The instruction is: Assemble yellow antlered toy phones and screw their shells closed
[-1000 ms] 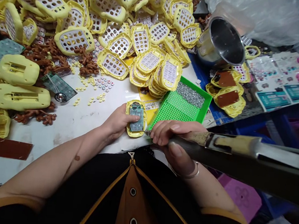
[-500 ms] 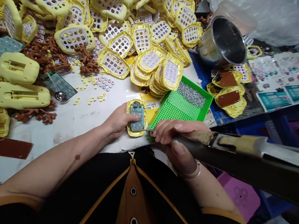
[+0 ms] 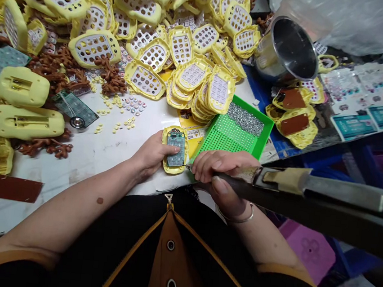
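Slippage is the risk: left hand (image 3: 151, 154) fingers pin the shell (image 3: 171, 171) flat at the table's (image 3: 102, 157) near edge, right hand (image 3: 224, 173) clenches the driver (image 3: 308, 197), and a skewed tip could gouge the board (image 3: 176, 147).

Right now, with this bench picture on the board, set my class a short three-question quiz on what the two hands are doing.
1. True or false: the left hand rests on a small yellow plastic shell with a green circuit board inside it.
2. What is the right hand closed around?
A. a long dark power screwdriver
B. a pair of scissors
C. a paintbrush
3. Fill the gap: the silver screws lie heaped at the far end of the ____ plastic tray.

Key: 1 true; 2 A; 3 green.
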The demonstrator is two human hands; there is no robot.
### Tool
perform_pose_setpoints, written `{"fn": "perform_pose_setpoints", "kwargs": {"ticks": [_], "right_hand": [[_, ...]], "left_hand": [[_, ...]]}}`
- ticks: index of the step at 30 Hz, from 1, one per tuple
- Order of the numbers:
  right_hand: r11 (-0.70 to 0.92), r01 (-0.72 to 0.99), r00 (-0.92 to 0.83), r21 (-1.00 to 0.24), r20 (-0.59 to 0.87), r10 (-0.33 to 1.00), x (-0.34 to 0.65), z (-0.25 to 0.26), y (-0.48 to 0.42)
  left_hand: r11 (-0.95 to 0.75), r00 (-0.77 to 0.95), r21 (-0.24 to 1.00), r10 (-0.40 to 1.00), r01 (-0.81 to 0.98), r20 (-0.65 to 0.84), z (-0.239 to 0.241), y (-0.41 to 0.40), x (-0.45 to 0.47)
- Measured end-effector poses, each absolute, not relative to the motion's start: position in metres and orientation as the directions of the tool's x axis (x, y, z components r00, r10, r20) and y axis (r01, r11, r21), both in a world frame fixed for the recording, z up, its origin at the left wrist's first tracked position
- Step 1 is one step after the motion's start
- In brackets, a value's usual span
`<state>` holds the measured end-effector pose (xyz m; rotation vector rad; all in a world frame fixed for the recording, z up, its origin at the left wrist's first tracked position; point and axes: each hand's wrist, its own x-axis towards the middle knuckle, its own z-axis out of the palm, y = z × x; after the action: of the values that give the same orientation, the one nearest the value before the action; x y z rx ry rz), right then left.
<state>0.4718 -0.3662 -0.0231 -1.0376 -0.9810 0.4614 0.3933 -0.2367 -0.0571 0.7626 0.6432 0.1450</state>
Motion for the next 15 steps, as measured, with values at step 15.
{"fn": "perform_pose_setpoints", "kwargs": {"ticks": [15], "right_hand": [[0.286, 0.492, 0.817, -0.822, 0.549, 0.174, 0.488, -0.003, -0.392]], "left_hand": [[0.777, 0.741, 0.627, 0.388, 0.058, -0.549, -0.043, -0.224, 0.34]]}}
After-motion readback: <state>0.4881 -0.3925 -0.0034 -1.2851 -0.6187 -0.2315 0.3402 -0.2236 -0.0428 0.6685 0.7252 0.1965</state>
